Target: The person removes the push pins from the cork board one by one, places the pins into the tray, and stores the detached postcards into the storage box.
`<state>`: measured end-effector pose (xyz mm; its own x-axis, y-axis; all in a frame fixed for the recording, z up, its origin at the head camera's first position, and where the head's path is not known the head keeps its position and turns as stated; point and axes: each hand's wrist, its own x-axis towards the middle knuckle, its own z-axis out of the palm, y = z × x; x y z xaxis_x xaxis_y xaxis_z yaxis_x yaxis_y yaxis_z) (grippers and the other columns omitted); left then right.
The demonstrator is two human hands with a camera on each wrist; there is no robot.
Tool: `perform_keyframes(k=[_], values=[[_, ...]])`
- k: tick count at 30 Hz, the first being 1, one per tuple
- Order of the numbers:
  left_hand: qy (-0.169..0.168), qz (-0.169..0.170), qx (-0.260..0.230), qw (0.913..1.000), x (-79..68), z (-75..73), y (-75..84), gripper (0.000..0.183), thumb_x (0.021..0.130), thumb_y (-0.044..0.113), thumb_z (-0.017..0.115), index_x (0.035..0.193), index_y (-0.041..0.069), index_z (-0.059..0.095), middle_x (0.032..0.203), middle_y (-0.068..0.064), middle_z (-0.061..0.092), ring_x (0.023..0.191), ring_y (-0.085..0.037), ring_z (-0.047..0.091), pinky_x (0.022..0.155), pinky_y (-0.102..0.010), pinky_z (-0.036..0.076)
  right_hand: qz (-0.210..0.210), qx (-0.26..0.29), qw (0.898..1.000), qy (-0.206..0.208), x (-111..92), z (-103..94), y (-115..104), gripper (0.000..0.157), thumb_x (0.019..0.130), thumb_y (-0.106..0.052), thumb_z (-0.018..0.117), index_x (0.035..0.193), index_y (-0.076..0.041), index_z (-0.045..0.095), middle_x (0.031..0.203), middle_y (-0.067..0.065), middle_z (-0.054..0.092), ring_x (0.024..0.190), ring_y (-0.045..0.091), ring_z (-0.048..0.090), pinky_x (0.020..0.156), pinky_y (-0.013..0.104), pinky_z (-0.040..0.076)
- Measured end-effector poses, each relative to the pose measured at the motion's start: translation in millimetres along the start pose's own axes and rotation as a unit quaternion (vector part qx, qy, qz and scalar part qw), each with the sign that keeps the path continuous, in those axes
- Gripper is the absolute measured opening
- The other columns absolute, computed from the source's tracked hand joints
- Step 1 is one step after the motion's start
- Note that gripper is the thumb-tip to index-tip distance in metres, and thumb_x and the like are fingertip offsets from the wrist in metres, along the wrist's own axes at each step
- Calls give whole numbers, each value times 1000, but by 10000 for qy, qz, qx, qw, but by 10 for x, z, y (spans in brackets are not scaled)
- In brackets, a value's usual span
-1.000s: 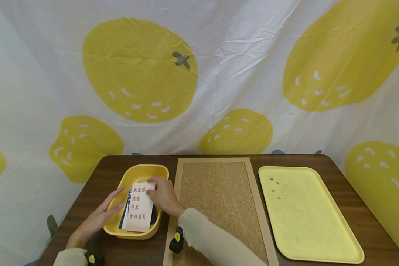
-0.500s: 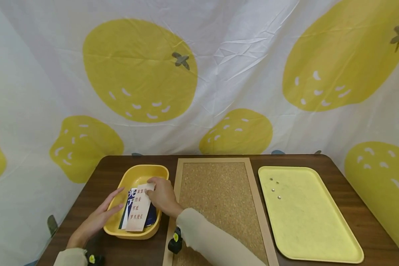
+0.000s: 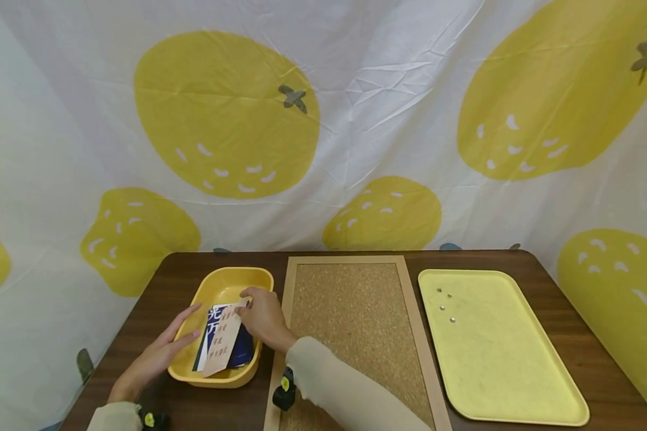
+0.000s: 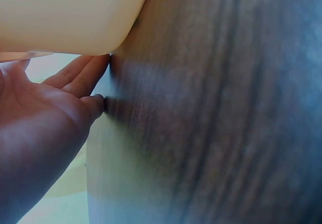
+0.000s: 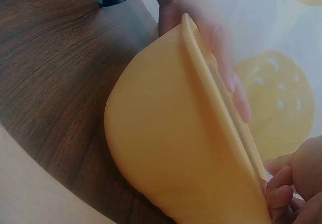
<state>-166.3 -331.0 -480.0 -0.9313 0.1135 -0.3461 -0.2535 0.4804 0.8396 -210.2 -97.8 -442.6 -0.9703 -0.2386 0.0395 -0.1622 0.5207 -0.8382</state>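
My right hand (image 3: 268, 317) pinches the upper end of a narrow pinkish paper card (image 3: 223, 344) with red writing, inside a yellow plastic basin (image 3: 218, 274). The card slants, with one long edge raised. Beneath it lie dark blue cards (image 3: 242, 350), one bearing large white characters. My left hand (image 3: 159, 353) rests against the basin's left side, thumb and forefinger reaching straight over the rim. In the left wrist view its other fingers (image 4: 83, 78) extend low beside the basin's outer wall. The right wrist view shows the right fingers (image 5: 279, 194) curled at the rim, the card hidden.
A wood-framed cork board (image 3: 350, 323) lies right of the basin, under the right forearm. Farther right is a pale yellow tray (image 3: 509, 347) with several small metallic pieces (image 3: 443, 308) near its left edge. A lemon-print curtain (image 3: 323, 120) hangs behind the dark wooden table (image 3: 571, 335).
The right hand has turned and tilted the pinkish card, uncovering more of the blue cards and their white characters. The left hand has stayed at the basin's side.
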Motion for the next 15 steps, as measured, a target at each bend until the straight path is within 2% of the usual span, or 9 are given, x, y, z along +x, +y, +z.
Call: perform_keyframes(k=[6, 15], values=[[15, 334, -53, 9994, -12, -6, -4, 68, 103, 36, 50, 159, 27, 12, 166, -15, -2, 151, -42, -6, 113, -71, 1, 148, 50, 9999, -27, -4, 5, -11, 33, 91, -16, 72, 123, -9, 68, 76, -3, 63, 60, 6, 56, 51, 18, 49], [3, 312, -97, 9995, -19, 1, -15, 69, 103, 37, 51, 159, 28, 12, 166, -14, -2, 150, -41, -4, 113, -72, 2, 224, 151, 9996, -102, -20, -6, -7, 31, 92, -15, 71, 122, -8, 68, 74, -3, 64, 58, 7, 57, 51, 19, 50]])
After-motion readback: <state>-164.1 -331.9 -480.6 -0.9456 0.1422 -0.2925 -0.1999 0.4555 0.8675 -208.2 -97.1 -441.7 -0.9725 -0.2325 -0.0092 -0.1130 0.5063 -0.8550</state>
